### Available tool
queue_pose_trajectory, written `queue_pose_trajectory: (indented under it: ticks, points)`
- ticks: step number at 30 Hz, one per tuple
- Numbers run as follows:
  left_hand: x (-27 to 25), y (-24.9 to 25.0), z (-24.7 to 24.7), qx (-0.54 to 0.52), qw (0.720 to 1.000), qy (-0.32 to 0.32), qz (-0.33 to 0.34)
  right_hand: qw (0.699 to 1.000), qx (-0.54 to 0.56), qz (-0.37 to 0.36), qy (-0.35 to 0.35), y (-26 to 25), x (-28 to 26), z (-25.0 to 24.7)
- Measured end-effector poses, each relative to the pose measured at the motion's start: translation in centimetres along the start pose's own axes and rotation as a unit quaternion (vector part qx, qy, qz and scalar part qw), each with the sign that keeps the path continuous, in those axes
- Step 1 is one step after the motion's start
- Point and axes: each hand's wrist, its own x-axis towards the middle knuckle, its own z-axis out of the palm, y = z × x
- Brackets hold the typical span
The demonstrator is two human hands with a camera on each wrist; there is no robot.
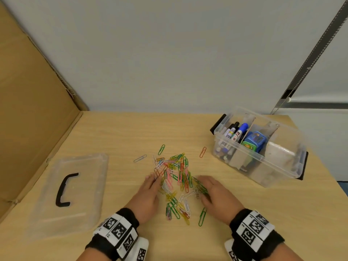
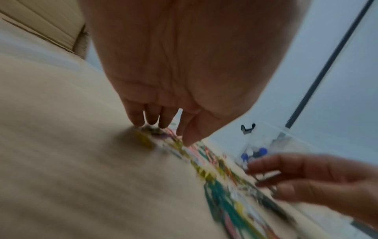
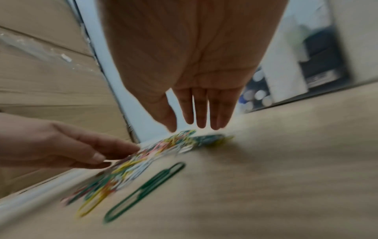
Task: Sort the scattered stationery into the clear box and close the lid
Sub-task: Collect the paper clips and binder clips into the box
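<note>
A heap of coloured paper clips (image 1: 176, 178) lies on the wooden table (image 1: 120, 132) between my two hands. My left hand (image 1: 150, 187) lies flat at the heap's left edge, its straight fingers (image 2: 151, 118) touching the clips. My right hand (image 1: 209, 189) lies flat at the heap's right edge, fingers (image 3: 201, 113) straight, over a few green clips. The clear box (image 1: 263, 147) stands open at the right, with markers (image 1: 235, 132) in one compartment and blue and green items (image 1: 253, 142) in the middle one. Its clear lid (image 1: 71, 189) with a black handle lies at the left.
Stray clips lie apart from the heap: a green one (image 1: 161, 149), an orange one (image 1: 203, 152), a silver one (image 1: 140, 158) and a large green one (image 1: 202, 216) near my right wrist. A cardboard wall (image 1: 28, 110) borders the table's left side.
</note>
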Motion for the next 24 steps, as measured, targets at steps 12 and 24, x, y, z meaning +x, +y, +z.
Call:
queue_pose_trajectory:
  ticks: [12, 24]
  points:
    - [-0.2, -0.7, 0.2, -0.079, 0.997, 0.024, -0.012, 0.994, 0.072, 0.057, -0.054, -0.3, 0.0, 1.6]
    - [6.5, -1.3, -6.2, 0.002, 0.991, 0.081, -0.103, 0.986, -0.079, 0.14, -0.033, 0.9, 10.5, -2.4]
